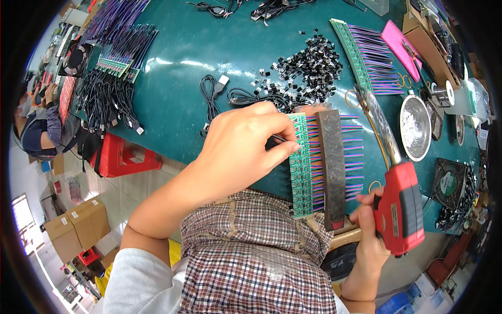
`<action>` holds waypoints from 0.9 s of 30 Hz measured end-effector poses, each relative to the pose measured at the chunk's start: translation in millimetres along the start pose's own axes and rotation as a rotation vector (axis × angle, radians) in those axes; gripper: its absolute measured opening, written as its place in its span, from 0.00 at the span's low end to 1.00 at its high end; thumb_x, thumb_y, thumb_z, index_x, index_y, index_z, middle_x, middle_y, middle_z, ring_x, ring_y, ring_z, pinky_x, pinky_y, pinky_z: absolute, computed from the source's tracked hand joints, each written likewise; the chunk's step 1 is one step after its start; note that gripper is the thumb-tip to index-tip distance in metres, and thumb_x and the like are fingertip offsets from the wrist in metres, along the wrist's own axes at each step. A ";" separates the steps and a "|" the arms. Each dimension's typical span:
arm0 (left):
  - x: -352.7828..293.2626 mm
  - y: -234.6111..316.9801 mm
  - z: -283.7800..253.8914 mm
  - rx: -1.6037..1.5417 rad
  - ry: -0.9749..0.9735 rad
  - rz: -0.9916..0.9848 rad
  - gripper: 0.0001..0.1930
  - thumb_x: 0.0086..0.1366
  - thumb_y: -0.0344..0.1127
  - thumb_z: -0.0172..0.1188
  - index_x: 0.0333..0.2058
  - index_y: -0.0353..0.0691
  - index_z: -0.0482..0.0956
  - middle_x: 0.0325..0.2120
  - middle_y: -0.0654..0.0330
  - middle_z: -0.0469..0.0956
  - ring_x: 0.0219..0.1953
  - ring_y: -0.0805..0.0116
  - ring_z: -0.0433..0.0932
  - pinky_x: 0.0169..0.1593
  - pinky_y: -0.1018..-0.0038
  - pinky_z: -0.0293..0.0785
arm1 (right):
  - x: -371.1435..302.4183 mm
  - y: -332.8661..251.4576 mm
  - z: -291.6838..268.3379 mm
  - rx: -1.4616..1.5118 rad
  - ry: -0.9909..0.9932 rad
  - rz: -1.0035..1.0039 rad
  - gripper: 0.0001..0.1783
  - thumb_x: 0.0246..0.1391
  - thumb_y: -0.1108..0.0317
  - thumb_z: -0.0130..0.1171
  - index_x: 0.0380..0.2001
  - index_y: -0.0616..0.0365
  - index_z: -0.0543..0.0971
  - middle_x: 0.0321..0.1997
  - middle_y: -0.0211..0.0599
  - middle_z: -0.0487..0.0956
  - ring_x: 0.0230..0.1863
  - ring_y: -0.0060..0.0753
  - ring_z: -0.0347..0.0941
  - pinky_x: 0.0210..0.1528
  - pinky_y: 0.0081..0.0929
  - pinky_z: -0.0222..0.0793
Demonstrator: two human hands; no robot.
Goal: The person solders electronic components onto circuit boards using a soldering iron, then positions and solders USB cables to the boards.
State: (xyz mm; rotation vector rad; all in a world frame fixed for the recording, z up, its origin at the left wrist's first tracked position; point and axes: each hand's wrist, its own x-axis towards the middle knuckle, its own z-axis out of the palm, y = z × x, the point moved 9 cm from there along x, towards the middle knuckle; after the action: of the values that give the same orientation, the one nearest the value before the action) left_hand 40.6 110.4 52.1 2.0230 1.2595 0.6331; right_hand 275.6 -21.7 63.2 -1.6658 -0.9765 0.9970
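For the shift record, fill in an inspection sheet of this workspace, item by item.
Surface: green table, glossy.
Job's things: circuit board with coloured wires; dark bar across the wires.
Clutter: connector pile, metal bowl.
Hands: left hand pinches a black wire at the board; right hand holds a red soldering gun.
Cables: coiled cable beyond the left hand; black bundle at far left.
Surroundings: red stool, cardboard boxes, another person at left.

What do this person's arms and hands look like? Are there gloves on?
No gloves! The left hand and right hand are bare, with no ring or watch showing. The left arm wears a short, plain, whitish sleeve ending near the elbow. Both forearms are uncovered.
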 end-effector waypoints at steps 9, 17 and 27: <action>18.5 -7.5 8.5 0.071 -0.129 -0.016 0.07 0.60 0.35 0.74 0.31 0.40 0.86 0.31 0.58 0.84 0.34 0.58 0.86 0.39 0.64 0.79 | -37.8 28.7 -34.3 -0.026 -0.013 -0.103 0.17 0.59 0.76 0.68 0.51 0.67 0.78 0.36 0.39 0.78 0.26 0.23 0.71 0.26 0.20 0.66; 23.8 -5.8 9.9 0.119 -0.178 -0.016 0.08 0.58 0.36 0.73 0.31 0.39 0.86 0.30 0.55 0.85 0.35 0.56 0.86 0.41 0.63 0.79 | -36.5 38.3 -26.7 -0.322 -0.133 -0.127 0.14 0.46 0.74 0.74 0.37 0.63 0.84 0.33 0.44 0.81 0.31 0.48 0.79 0.36 0.38 0.75; 25.4 -6.5 12.3 0.112 -0.191 -0.069 0.08 0.57 0.36 0.72 0.29 0.38 0.85 0.29 0.55 0.84 0.33 0.57 0.86 0.39 0.64 0.80 | -33.3 36.9 -17.8 -0.328 -0.166 -0.155 0.12 0.45 0.75 0.74 0.35 0.63 0.84 0.31 0.42 0.81 0.29 0.47 0.78 0.33 0.37 0.73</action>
State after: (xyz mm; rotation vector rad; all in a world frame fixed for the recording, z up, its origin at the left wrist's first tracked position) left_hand 55.9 132.0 40.5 2.0658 1.2677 0.3342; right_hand 286.2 -67.0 38.2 -1.7572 -1.4198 0.9178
